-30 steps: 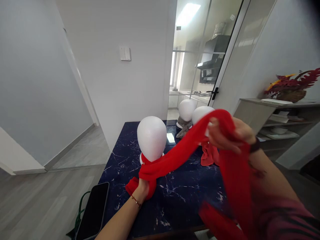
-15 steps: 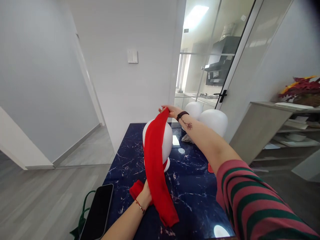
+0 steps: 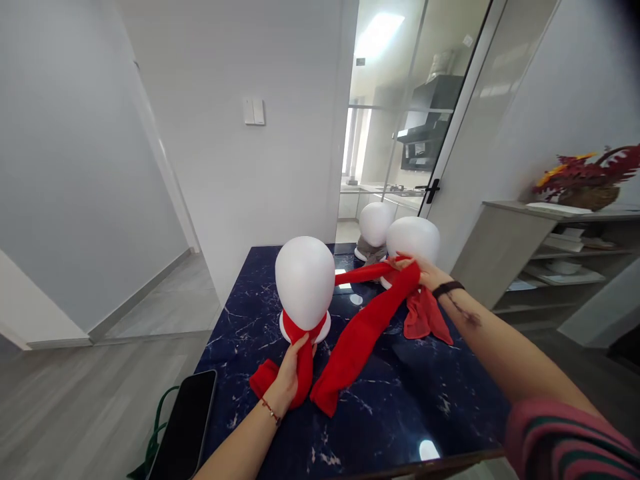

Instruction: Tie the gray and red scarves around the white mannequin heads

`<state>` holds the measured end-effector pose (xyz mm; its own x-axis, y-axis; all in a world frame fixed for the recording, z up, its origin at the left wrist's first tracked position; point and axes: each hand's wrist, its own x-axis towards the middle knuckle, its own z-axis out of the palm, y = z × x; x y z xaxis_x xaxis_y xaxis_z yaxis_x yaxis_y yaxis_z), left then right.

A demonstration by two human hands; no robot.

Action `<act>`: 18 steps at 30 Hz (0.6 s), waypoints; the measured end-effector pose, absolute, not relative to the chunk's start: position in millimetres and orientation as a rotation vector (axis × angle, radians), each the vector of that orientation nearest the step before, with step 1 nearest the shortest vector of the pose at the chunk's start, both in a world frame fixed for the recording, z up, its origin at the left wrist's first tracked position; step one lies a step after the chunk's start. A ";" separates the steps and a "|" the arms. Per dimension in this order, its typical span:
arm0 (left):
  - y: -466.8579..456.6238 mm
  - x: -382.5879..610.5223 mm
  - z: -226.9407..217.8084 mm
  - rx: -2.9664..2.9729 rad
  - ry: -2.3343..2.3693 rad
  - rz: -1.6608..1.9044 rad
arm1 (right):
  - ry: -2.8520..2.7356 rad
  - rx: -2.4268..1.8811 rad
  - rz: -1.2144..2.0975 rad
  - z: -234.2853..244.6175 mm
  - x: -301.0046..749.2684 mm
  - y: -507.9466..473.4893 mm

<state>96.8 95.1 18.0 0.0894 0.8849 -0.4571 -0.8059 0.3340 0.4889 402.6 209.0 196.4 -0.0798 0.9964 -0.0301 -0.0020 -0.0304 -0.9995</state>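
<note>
I see the left hand point(image 3: 289, 372) closed on the red scarf point(image 3: 357, 343), white head form point(image 3: 305, 280) just beyond, right hand point(image 3: 421, 268) gripping another length.

Matt cloth scarf point(image 3: 363, 337), smooth matt mannequin head point(image 3: 305, 280), glossy marbled tabletop point(image 3: 373, 413)

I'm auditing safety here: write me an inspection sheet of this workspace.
Surface: glossy dark-blue marbled tabletop
Job's things: long red fabric scarf, around the neck of a white egg-shaped head; two similar heads behind, right
Clutter: black rectangular phone, tabletop's left edge
Hands: left hand grips scarf below the head; right hand holds it out rightward
Cables: nothing certain; thin green loop unidentified
Surroundings: framed glass door, grey shelf unit
</note>
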 end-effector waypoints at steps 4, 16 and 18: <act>96.2 98.0 21.0 0.169 0.773 1.301 | -1.118 -1.197 1.534 169.2 429.4 153.9; 96.8 97.9 23.9 0.191 0.829 1.270 | -1.414 -1.226 1.858 151.2 424.1 -14.8; 97.1 97.4 23.4 0.184 0.832 1.257 | -1.663 -1.161 1.997 146.1 401.3 -22.2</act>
